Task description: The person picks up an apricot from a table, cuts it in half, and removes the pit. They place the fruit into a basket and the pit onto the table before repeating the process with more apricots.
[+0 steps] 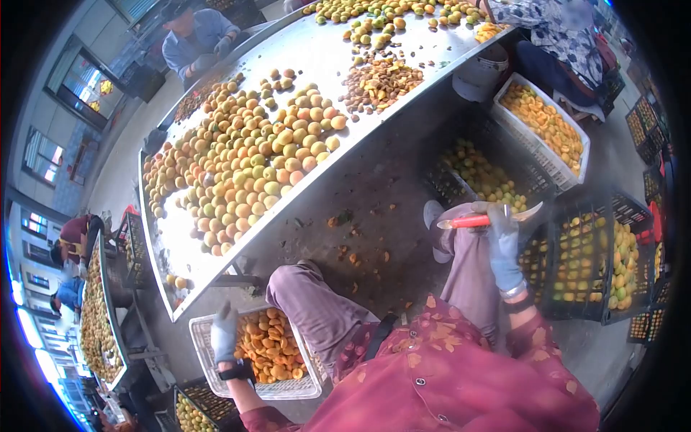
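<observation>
My left hand (225, 333), in a pale glove, is over the left part of a white plastic basket (204, 360). Orange, halved apricots (271, 347) fill the basket beside my left leg. Seen edge-on, this hand does not show its fingers clearly. My gloved right hand (502, 245) is closed around a knife (468, 222) above my right knee. Its red handle sticks out to the left and its curved metal blade points right. On the metal table ahead lies a large spread of whole apricots (252, 162).
A pile of brown pits (379, 85) lies on the table (237, 261). Black crates (576, 266) of apricots stand at my right, with a white basket (502, 101) of halves beyond. A bucket (479, 75) is under the table edge. Other people (188, 43) sit around it.
</observation>
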{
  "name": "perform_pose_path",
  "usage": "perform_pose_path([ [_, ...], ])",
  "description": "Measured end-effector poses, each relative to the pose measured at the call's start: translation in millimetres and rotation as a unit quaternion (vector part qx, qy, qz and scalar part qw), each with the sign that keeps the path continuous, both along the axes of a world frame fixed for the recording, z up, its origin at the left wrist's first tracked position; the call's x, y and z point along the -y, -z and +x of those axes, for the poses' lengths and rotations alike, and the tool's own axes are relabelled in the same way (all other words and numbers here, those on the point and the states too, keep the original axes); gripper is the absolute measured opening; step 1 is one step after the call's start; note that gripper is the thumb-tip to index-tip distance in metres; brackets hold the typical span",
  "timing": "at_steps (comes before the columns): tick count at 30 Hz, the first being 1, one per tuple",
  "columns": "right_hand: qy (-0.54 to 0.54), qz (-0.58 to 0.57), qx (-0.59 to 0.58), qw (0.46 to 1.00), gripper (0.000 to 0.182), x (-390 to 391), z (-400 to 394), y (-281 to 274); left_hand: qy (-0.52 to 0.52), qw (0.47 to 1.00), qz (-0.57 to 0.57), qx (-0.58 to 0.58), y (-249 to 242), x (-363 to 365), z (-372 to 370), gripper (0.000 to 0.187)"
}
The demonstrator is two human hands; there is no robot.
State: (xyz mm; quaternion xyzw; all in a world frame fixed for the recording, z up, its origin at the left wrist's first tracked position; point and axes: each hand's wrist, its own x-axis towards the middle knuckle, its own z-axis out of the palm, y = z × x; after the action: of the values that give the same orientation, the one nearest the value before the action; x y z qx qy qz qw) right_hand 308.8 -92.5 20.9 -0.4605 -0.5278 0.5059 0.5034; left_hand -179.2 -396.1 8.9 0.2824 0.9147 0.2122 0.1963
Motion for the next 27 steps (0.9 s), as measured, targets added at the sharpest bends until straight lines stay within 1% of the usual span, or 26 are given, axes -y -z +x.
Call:
perform_pose_path([
  [1, -0.006, -0.030, -0.028, 0.999, 0.023, -4, 1, 3, 0.019, 0.999, 0.039, -0.018, -9, -17, -3, 0.046],
  [2, -0.013, -0.029, -0.027, 0.999, 0.023, -7, 0, 3, 0.018, 0.998, 0.055, -0.030, -19, -35, -3, 0.038],
  [3, -0.015, -0.004, 0.006, 1.000, 0.024, -7, -1, 2, 0.016, 0.996, 0.072, -0.044, -35, -58, 1, 0.031],
  [4, -0.018, 0.021, 0.038, 0.999, 0.024, -9, -1, 4, 0.083, 0.985, 0.118, -0.094, -34, -71, -8, 0.026],
  [5, -0.028, 0.123, 0.118, 0.985, 0.025, -11, 1, 11, 0.149, 0.965, 0.162, -0.144, -32, -82, -17, 0.022],
  [7, 0.015, 0.121, 0.001, 0.993, 0.029, -12, -4, 29, 0.123, 0.977, 0.143, -0.100, -64, -117, -2, 0.020],
  [8, -0.016, 0.067, 0.018, 0.997, 0.028, -10, -4, 17, 0.149, 0.962, 0.195, -0.120, -54, -127, -11, 0.016],
  [9, -0.023, 0.067, 0.019, 0.997, 0.028, -10, -7, 18, 0.143, 0.963, 0.195, -0.120, -53, -133, -19, 0.016],
  [11, 0.015, 0.116, 0.107, 0.987, 0.027, -10, -10, 21, 0.228, 0.935, 0.179, -0.202, -56, -151, -29, 0.016],
  [12, 0.023, 0.119, 0.139, 0.983, 0.027, -9, -13, 19, 0.241, 0.931, 0.169, -0.214, -44, -155, -47, 0.014],
  [15, 0.016, 0.116, 0.130, 0.985, 0.026, -10, -18, 22, 0.259, 0.924, 0.145, -0.241, -49, -179, -58, 0.014],
  [16, 0.054, 0.087, 0.137, 0.985, 0.034, -8, -33, 10, 0.302, 0.892, 0.104, -0.320, -52, -185, -61, 0.019],
  [17, 0.051, 0.087, 0.138, 0.985, 0.034, -11, -32, 12, 0.300, 0.894, 0.103, -0.318, -49, -191, -67, 0.019],
  [19, 0.024, 0.199, 0.263, 0.944, 0.035, -15, -26, 18, 0.315, 0.875, 0.124, -0.347, -39, -205, -81, 0.026],
  [20, 0.032, 0.188, 0.269, 0.944, 0.034, -15, -29, 18, 0.265, 0.921, 0.142, -0.248, -34, -212, -85, 0.027],
  [21, 0.030, 0.188, 0.270, 0.944, 0.034, -14, -33, 15, 0.263, 0.922, 0.141, -0.246, -30, -218, -89, 0.027],
  [23, 0.033, 0.105, 0.210, 0.971, 0.035, -12, -42, 5, 0.173, 0.962, 0.145, -0.153, -31, -235, -89, 0.025],
  [24, 0.021, 0.157, 0.241, 0.957, 0.032, -15, -38, 11, 0.171, 0.963, 0.144, -0.148, -16, -243, -106, 0.028],
  [25, 0.020, 0.156, 0.243, 0.957, 0.032, -17, -34, 15, 0.171, 0.964, 0.143, -0.146, -18, -252, -107, 0.028],
  [27, 0.011, 0.218, 0.329, 0.919, 0.031, -21, -29, 22, 0.208, 0.961, 0.087, -0.160, -24, -270, -107, 0.029],
])
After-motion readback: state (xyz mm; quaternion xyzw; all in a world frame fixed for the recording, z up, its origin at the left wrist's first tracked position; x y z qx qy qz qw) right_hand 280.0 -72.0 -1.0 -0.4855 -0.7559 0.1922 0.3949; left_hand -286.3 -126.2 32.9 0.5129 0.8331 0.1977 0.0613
